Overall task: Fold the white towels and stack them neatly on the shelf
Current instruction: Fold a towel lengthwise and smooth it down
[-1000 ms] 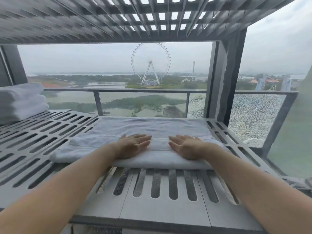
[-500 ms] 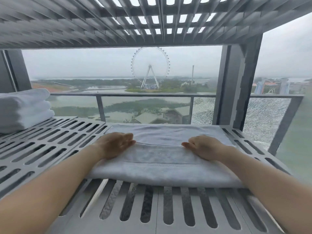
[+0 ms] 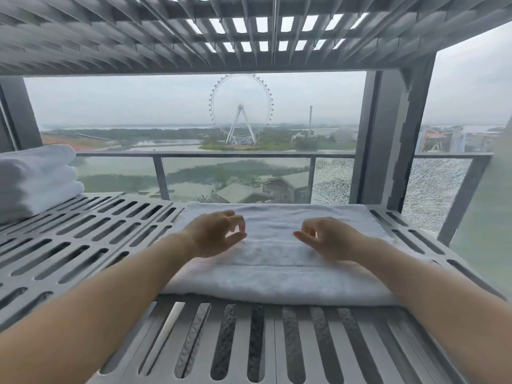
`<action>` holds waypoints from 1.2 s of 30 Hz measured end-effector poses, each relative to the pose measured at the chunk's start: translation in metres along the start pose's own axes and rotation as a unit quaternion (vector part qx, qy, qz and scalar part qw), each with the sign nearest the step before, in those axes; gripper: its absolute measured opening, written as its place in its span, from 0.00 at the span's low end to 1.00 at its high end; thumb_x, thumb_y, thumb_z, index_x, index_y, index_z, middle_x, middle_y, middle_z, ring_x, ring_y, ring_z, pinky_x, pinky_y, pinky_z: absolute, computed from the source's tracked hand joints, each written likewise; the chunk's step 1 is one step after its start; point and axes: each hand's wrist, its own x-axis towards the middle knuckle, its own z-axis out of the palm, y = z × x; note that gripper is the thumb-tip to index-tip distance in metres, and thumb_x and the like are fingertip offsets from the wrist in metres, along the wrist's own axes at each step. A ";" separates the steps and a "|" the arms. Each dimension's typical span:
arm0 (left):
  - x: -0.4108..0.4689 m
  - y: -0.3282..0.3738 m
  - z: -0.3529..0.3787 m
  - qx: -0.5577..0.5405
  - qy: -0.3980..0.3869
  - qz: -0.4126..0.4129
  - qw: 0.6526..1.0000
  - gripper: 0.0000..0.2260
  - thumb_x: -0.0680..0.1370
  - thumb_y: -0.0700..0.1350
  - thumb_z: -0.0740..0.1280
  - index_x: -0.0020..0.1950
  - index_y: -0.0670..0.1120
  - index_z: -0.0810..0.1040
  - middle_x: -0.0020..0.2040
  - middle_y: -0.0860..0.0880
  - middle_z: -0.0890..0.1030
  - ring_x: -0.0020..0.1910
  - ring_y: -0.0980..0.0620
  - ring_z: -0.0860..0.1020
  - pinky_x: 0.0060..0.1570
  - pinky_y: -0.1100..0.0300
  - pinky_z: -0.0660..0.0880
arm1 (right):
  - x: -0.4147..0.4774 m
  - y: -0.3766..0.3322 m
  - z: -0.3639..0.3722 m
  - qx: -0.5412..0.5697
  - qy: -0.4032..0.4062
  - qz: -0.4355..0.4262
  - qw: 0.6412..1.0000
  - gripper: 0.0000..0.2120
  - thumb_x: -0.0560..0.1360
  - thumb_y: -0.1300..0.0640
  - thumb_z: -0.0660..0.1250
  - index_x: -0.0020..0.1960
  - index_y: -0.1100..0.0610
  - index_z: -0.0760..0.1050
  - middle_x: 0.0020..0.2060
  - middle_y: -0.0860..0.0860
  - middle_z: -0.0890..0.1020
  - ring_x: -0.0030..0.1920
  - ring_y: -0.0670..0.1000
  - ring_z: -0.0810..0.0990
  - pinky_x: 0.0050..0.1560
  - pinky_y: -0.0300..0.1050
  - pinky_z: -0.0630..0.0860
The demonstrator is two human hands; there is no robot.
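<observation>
Hovering over the folded towel [image 3: 277, 275], both hands are loosely curled and hold nothing. The left hand [image 3: 219, 235] is above the left half of the towel. Its thumb and first finger bend toward each other with a small gap, and the cloth shows through this gap. The right hand [image 3: 328, 239] is above the right half in nearly the mirror pose, with fingers bent down and the thumb pointing toward the left hand. Between the two hands there is a bare strip of towel. Whether the heels of the hands touch the cloth, I cannot tell. The towel lies flat under the hands on the grey slotted shelf [image 3: 83, 245], with its thick folded edge toward the person and its far edge near the back of the shelf. Well to the left of the left hand, at the end of the shelf, rests a stack [image 3: 36, 178] of folded white towels. Above the hands is the upper shelf [image 3: 166, 37], also slotted. Beyond the hands stands a railing [image 3: 249, 155], and far behind it a big wheel [image 3: 240, 109].
</observation>
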 end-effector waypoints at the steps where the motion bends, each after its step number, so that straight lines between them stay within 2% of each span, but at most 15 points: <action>1: 0.003 0.005 0.000 -0.017 -0.033 -0.005 0.999 0.11 0.79 0.57 0.56 0.56 0.53 0.72 0.50 0.54 0.76 0.45 0.56 0.74 0.47 0.57 0.74 | 0.002 -0.004 0.001 0.009 -0.016 -0.006 1.000 0.14 0.77 0.39 0.54 0.43 0.49 0.68 0.42 0.46 0.75 0.41 0.48 0.73 0.41 0.45 0.68; 3: 0.006 0.006 0.004 -0.022 -0.085 -0.013 0.996 0.12 0.79 0.58 0.55 0.54 0.53 0.71 0.47 0.55 0.74 0.43 0.57 0.73 0.45 0.58 0.73 | 0.004 -0.005 0.003 0.018 -0.048 0.002 0.999 0.15 0.76 0.37 0.54 0.46 0.48 0.68 0.44 0.46 0.74 0.44 0.48 0.72 0.44 0.45 0.69; 6: 0.004 -0.007 0.007 -0.019 -0.084 -0.019 0.996 0.13 0.78 0.61 0.54 0.49 0.54 0.69 0.47 0.55 0.72 0.43 0.57 0.72 0.43 0.60 0.69 | 0.002 0.002 0.005 0.055 -0.033 0.020 0.998 0.17 0.74 0.35 0.56 0.47 0.48 0.69 0.46 0.49 0.77 0.46 0.50 0.73 0.46 0.46 0.70; 8: 0.000 -0.016 0.008 -0.024 -0.090 -0.033 0.995 0.16 0.76 0.65 0.53 0.49 0.54 0.68 0.45 0.56 0.73 0.42 0.57 0.73 0.41 0.60 0.69 | 0.001 0.006 0.007 0.065 -0.024 0.018 0.997 0.19 0.72 0.32 0.57 0.46 0.47 0.69 0.45 0.48 0.77 0.45 0.50 0.74 0.44 0.45 0.69; 12: -0.006 -0.029 0.003 -0.061 -0.120 -0.062 0.989 0.24 0.69 0.71 0.56 0.51 0.54 0.69 0.44 0.56 0.74 0.43 0.56 0.73 0.40 0.60 0.67 | 0.002 0.010 -0.002 0.088 -0.065 0.030 0.994 0.23 0.62 0.27 0.63 0.45 0.44 0.71 0.41 0.43 0.76 0.41 0.44 0.74 0.37 0.41 0.68; 14: -0.007 -0.033 0.002 -0.092 -0.125 -0.055 0.986 0.24 0.67 0.71 0.60 0.51 0.54 0.70 0.45 0.57 0.74 0.45 0.55 0.73 0.42 0.60 0.67 | 0.002 0.017 -0.007 0.099 -0.072 0.039 0.992 0.24 0.56 0.26 0.67 0.42 0.43 0.72 0.37 0.42 0.75 0.37 0.42 0.73 0.35 0.39 0.66; 17: -0.011 -0.040 0.001 -0.147 -0.129 -0.049 0.980 0.25 0.68 0.64 0.69 0.56 0.47 0.75 0.52 0.54 0.77 0.52 0.54 0.75 0.54 0.59 0.70 | 0.002 0.030 -0.008 0.118 -0.068 0.053 0.989 0.26 0.51 0.25 0.69 0.36 0.45 0.76 0.29 0.41 0.74 0.31 0.41 0.70 0.32 0.37 0.64; 18: -0.012 -0.043 0.001 -0.160 -0.125 -0.050 0.978 0.26 0.67 0.64 0.70 0.55 0.46 0.77 0.51 0.52 0.78 0.51 0.53 0.75 0.54 0.59 0.70 | 0.001 0.033 -0.008 0.125 -0.070 0.055 0.988 0.27 0.50 0.24 0.68 0.35 0.46 0.76 0.26 0.40 0.74 0.29 0.39 0.70 0.32 0.36 0.64; 21: -0.015 -0.049 -0.001 -0.230 -0.102 -0.045 0.967 0.24 0.64 0.65 0.69 0.44 0.44 0.78 0.40 0.48 0.79 0.37 0.54 0.74 0.41 0.62 0.69 | -0.001 0.037 -0.010 0.140 -0.076 0.052 0.986 0.25 0.53 0.25 0.68 0.33 0.45 0.75 0.24 0.39 0.74 0.26 0.37 0.69 0.30 0.32 0.64; 24: -0.013 -0.051 0.000 -0.238 -0.080 -0.046 0.967 0.17 0.68 0.60 0.70 0.38 0.46 0.74 0.33 0.52 0.74 0.32 0.56 0.70 0.36 0.63 0.66 | 0.000 0.037 -0.015 0.174 -0.067 0.044 0.981 0.21 0.55 0.29 0.70 0.33 0.46 0.75 0.25 0.38 0.75 0.27 0.35 0.70 0.31 0.28 0.65; 27: -0.008 -0.050 0.001 -0.184 -0.052 -0.033 0.981 0.17 0.72 0.57 0.69 0.34 0.47 0.67 0.31 0.53 0.67 0.30 0.56 0.64 0.35 0.62 0.61 | 0.001 0.039 -0.016 0.200 -0.058 0.034 0.977 0.20 0.61 0.34 0.70 0.34 0.50 0.73 0.28 0.41 0.74 0.31 0.39 0.71 0.38 0.36 0.66; 31: -0.003 -0.048 0.000 -0.130 -0.042 -0.041 0.990 0.18 0.72 0.59 0.68 0.34 0.48 0.66 0.32 0.54 0.67 0.30 0.57 0.64 0.35 0.64 0.62 | 0.000 0.040 -0.011 0.204 -0.032 0.049 0.977 0.17 0.66 0.40 0.71 0.37 0.53 0.74 0.28 0.46 0.72 0.29 0.44 0.67 0.33 0.38 0.64; 34: -0.003 -0.050 -0.003 -0.105 -0.079 -0.050 0.990 0.14 0.70 0.61 0.69 0.40 0.54 0.70 0.36 0.59 0.71 0.35 0.60 0.69 0.37 0.63 0.64 | -0.002 0.040 -0.005 0.158 0.025 0.038 0.986 0.13 0.66 0.42 0.73 0.38 0.50 0.75 0.32 0.44 0.77 0.31 0.43 0.72 0.33 0.35 0.66; 36: -0.004 -0.051 -0.003 -0.089 -0.110 -0.061 0.988 0.14 0.71 0.62 0.68 0.46 0.54 0.71 0.39 0.58 0.72 0.39 0.57 0.71 0.40 0.61 0.65 | -0.003 0.041 -0.004 0.098 0.034 0.026 0.994 0.14 0.65 0.39 0.71 0.38 0.48 0.74 0.34 0.45 0.78 0.35 0.44 0.75 0.33 0.36 0.66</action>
